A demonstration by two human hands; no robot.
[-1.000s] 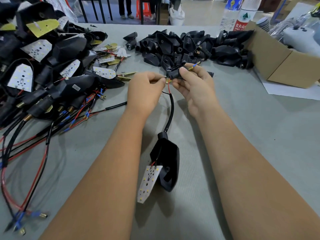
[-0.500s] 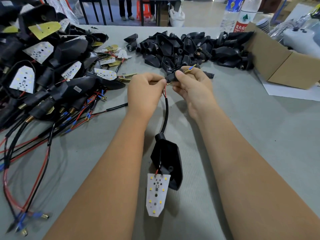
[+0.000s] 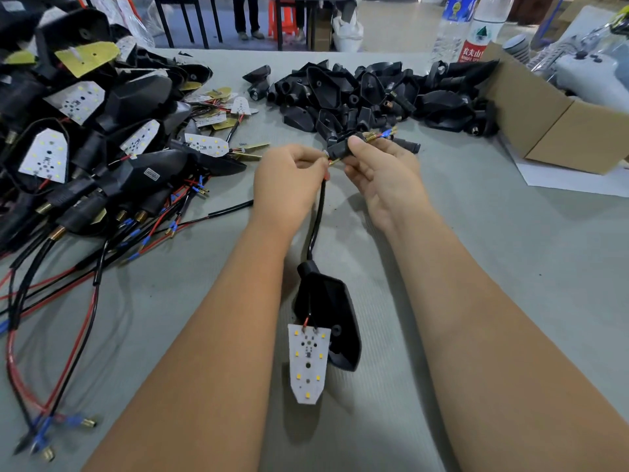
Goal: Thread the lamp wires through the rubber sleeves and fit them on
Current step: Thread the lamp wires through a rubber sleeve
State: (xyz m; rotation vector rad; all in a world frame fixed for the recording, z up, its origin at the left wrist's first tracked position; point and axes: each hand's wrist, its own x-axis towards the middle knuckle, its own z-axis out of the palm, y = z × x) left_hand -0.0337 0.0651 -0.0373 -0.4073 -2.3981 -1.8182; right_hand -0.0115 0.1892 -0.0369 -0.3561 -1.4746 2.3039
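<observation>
My right hand (image 3: pixel 381 175) pinches a small black rubber sleeve (image 3: pixel 338 148) above the table's middle. A blue-tipped wire end with a brass terminal (image 3: pixel 383 133) pokes out of the sleeve's far side. My left hand (image 3: pixel 289 185) pinches the black lamp cable (image 3: pixel 318 216) right at the sleeve's near mouth, where red wire shows. The cable hangs down to a black lamp housing (image 3: pixel 332 315) lying between my forearms, with its white LED board (image 3: pixel 308 362) beside it.
A heap of wired lamps with LED boards (image 3: pixel 85 131) and loose red and black leads fills the left side. A pile of bare black housings and sleeves (image 3: pixel 367 93) lies behind my hands. A cardboard box (image 3: pixel 551 124) and water bottles (image 3: pixel 476 28) stand at the right rear.
The lamp housing and LED board have slid toward me and the board has turned face up. More of the wire end sticks out past the sleeve.
</observation>
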